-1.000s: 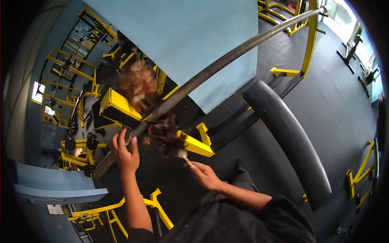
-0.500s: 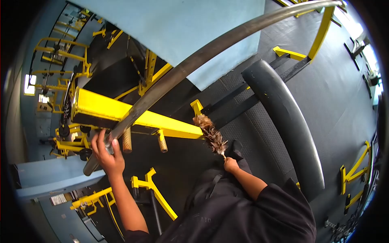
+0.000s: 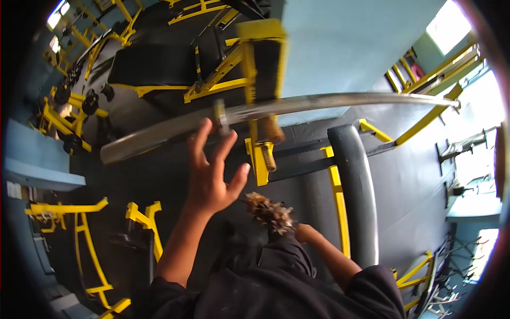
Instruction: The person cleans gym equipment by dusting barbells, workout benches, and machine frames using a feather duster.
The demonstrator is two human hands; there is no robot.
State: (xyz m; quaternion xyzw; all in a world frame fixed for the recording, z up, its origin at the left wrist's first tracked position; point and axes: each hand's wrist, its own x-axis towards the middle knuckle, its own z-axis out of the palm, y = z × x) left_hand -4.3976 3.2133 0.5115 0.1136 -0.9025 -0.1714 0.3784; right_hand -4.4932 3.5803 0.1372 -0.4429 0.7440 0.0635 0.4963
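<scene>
A steel barbell (image 3: 319,102) stretches across the view, resting on the yellow upright (image 3: 264,58) of a bench rack. My left hand (image 3: 212,178) is open, fingers spread, with the fingertips right by the collar (image 3: 221,117) near the bar's thick left sleeve (image 3: 143,138). Close to my body, my right hand (image 3: 305,233) is closed on a brown feather duster (image 3: 270,212). Its feathers point left and hide the handle and part of those fingers. Right of the duster lies the black padded bench (image 3: 355,196).
Short rust-coloured pegs (image 3: 272,130) stick out of the upright. A pale blue wall (image 3: 340,58) stands behind it. Yellow-framed gym machines (image 3: 143,218) are to the left, and a black flat bench (image 3: 154,64) is at the back left. Black rubber flooring (image 3: 409,212) runs to the right.
My left hand has come off the bar end and its fingers have spread. The duster has left the foot of the yellow upright and moved nearer my body. The view has turned.
</scene>
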